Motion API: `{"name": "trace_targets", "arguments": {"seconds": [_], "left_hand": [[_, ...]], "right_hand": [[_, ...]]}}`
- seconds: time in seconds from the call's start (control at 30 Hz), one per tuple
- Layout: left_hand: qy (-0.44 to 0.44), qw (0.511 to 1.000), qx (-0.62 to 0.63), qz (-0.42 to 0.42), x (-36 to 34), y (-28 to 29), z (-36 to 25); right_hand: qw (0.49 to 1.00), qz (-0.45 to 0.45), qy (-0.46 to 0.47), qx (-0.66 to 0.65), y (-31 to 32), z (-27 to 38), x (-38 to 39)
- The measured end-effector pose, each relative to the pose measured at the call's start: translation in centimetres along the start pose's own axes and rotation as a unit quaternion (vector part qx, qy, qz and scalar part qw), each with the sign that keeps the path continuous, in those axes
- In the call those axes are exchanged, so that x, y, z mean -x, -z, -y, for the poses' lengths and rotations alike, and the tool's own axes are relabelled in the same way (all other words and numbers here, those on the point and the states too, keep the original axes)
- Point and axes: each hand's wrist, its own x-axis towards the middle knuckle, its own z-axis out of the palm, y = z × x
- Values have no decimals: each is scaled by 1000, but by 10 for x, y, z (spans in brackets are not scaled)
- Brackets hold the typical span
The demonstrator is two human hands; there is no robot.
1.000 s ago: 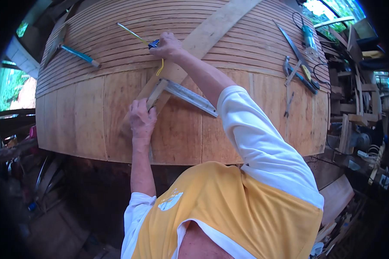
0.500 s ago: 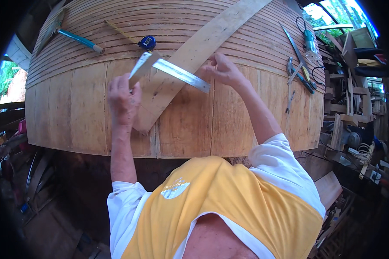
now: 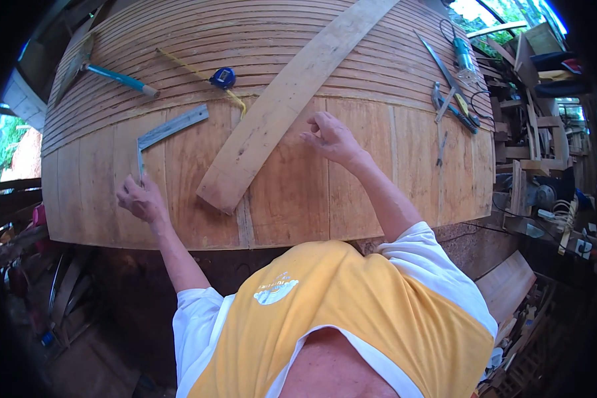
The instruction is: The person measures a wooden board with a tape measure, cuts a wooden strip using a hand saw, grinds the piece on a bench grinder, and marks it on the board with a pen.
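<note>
My left hand grips the lower end of a grey metal square, which lies flat on the curved wooden hull at the left. My right hand rests on the hull's planking with its fingers loosely bent and nothing visible in it. It sits just right of a long pale plank that lies diagonally across the hull. A blue tape measure, its yellow blade pulled out, lies just left of the plank, up the hull from the square.
A blue-handled tool lies on the hull's upper left. Several hand tools and a corded power tool lie at the upper right. Stacked timber and clutter fill the right side. A dark floor with junk lies below the hull's edge.
The square has come away from the plank and moved left and down with my left hand. My right hand has dropped from the plank's edge onto the hull.
</note>
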Motion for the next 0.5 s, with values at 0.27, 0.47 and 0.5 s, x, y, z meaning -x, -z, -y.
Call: {"name": "trace_targets", "arguments": {"seconds": [0.27,0.47,0.5], "left_hand": [[-236,939,126,215,50,61,-190],[-255,907,3,335,71,72,-234],[-250,906,13,341,71,72,-237]], "right_hand": [[979,-138,-90,116,92,-124,44],[938,-206,-193,199,201,-246,112],[936,-207,-211,191,216,-262,121]]}}
